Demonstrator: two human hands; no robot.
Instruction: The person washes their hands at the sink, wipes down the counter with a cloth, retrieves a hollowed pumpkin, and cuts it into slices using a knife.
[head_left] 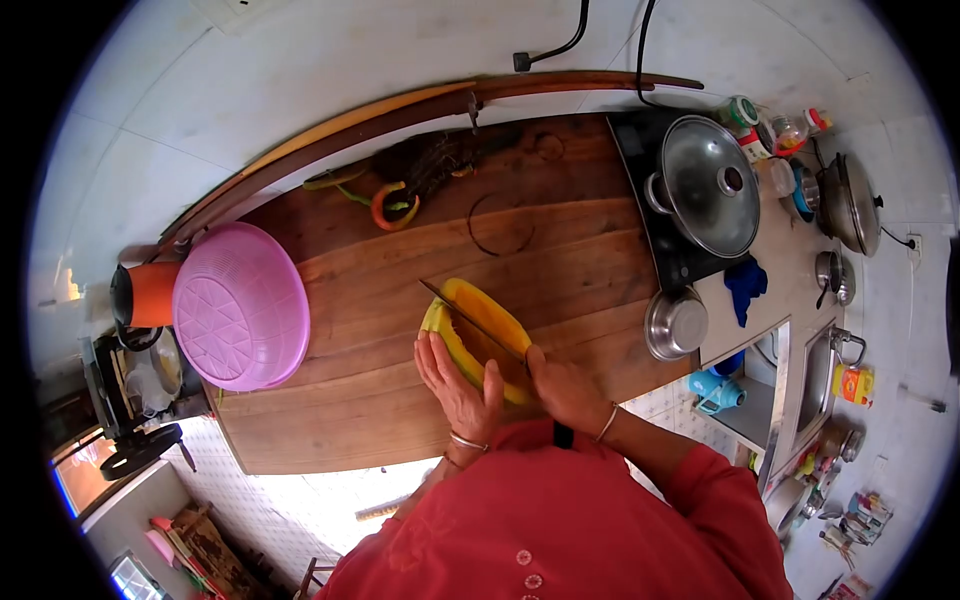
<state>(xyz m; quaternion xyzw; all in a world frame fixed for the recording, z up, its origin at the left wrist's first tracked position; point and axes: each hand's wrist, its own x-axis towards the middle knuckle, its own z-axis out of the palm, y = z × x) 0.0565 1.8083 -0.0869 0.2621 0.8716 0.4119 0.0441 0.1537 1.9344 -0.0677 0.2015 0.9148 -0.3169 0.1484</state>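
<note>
A cut fruit (477,297) with orange flesh and yellow-green skin, perhaps a papaya or melon, lies on the wooden table near its front edge. My left hand (458,392) rests against its left side, fingers stretched along the skin and thumb apart, holding it. My right hand (568,388) is closed around the handle of a knife (470,320). The blade lies slantwise over the orange flesh, its tip pointing to the back left. How deep it sits in the flesh I cannot tell. The handle is mostly hidden by my fingers.
A pink plastic basket (240,305) stands at the table's left. Curled peel (393,207) lies at the back. On the right are a lidded pan (710,185) on a black cooktop (640,200), a steel bowl (676,325) and a blue cloth (743,288).
</note>
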